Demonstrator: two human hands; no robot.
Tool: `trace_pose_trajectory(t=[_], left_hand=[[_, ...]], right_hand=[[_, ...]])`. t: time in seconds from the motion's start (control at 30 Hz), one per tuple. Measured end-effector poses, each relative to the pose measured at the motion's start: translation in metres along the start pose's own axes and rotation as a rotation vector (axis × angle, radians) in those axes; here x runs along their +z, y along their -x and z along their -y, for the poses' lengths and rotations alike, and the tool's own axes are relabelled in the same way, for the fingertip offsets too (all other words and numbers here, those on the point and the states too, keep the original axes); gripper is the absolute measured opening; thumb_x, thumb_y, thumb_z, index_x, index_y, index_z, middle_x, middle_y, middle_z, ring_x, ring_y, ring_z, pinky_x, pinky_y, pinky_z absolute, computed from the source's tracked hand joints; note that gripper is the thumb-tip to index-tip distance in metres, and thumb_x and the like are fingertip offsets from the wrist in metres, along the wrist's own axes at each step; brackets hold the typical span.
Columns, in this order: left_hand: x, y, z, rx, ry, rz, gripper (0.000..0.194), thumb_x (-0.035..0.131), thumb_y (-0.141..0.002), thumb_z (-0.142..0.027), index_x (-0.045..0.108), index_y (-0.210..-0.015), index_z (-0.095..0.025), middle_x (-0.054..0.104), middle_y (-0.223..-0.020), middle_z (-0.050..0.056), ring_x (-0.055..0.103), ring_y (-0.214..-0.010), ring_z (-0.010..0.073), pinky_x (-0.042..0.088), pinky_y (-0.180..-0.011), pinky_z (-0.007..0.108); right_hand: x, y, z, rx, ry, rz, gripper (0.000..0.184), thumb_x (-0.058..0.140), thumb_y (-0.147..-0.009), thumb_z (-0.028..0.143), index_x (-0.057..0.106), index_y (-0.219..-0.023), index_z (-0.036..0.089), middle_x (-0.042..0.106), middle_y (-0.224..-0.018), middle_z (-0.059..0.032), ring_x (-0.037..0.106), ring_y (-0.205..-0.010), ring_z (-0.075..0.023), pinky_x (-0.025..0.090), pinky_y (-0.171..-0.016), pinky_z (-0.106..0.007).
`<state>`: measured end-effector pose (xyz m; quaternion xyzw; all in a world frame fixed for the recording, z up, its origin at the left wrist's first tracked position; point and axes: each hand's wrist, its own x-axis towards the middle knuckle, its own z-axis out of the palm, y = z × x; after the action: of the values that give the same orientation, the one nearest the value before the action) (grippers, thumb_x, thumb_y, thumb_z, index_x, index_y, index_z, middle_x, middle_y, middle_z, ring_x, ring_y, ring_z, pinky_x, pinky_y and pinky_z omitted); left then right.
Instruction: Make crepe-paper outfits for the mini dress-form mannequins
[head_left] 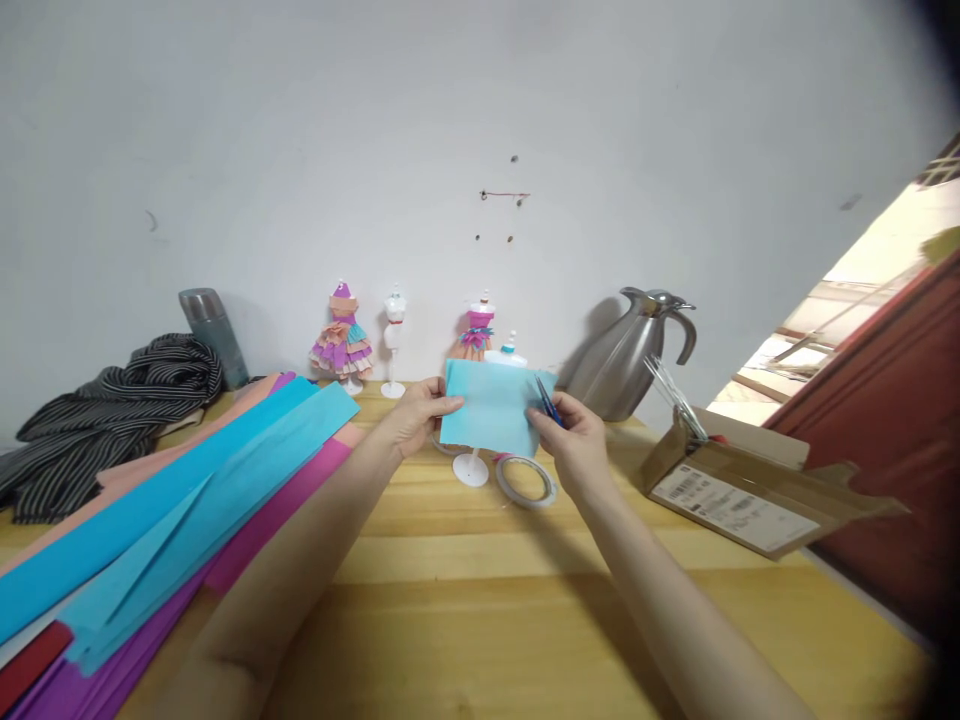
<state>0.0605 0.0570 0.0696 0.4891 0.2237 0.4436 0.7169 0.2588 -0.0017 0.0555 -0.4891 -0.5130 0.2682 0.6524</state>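
A light blue sheet of crepe paper is stretched between both hands above the table. My left hand pinches its left edge between thumb and fingers. At the right edge, my right hand grips the paper and also has a slim, pointed dark blue tool in its fingers; whether it is scissors or tweezers is unclear. Behind the sheet stands a small white mannequin, mostly hidden, with a round white base showing below. A roll of tape lies under the right part of the sheet.
Folded crepe paper covers the table's left side, beside a striped cloth and a flask. Mannequins in paper dresses and a bare mannequin line the wall. A steel jug and cardboard box stand right.
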Motion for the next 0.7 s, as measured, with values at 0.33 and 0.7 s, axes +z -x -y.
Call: trace_pose_trajectory(t=[0.33,0.7], left_hand=[[-0.008,0.008,-0.007,-0.044,-0.033,0.103,0.033,0.080,-0.055,-0.022,0.061,-0.080,-0.015,0.063,-0.073,0.001,0.060,-0.066,0.0123,0.047,-0.064,0.024],[-0.032,0.055,-0.092,0.267,-0.776,-0.257,0.013,0.064,-0.062,-0.016,0.066,-0.075,-0.015,0.059,-0.063,-0.002,0.054,-0.058,0.0120,0.041,-0.055,0.024]], right_hand=[[-0.002,0.004,0.004,0.065,-0.107,0.077,0.024,0.074,-0.061,0.035,0.061,-0.074,0.020,0.048,-0.058,0.0049,0.039,-0.048,-0.0088,0.032,-0.044,-0.023],[0.003,0.022,-0.005,-0.062,0.549,0.925,0.014,0.066,-0.072,0.029,0.066,-0.062,0.019,0.063,-0.060,-0.0005,0.053,-0.059,-0.0152,0.040,-0.059,-0.026]])
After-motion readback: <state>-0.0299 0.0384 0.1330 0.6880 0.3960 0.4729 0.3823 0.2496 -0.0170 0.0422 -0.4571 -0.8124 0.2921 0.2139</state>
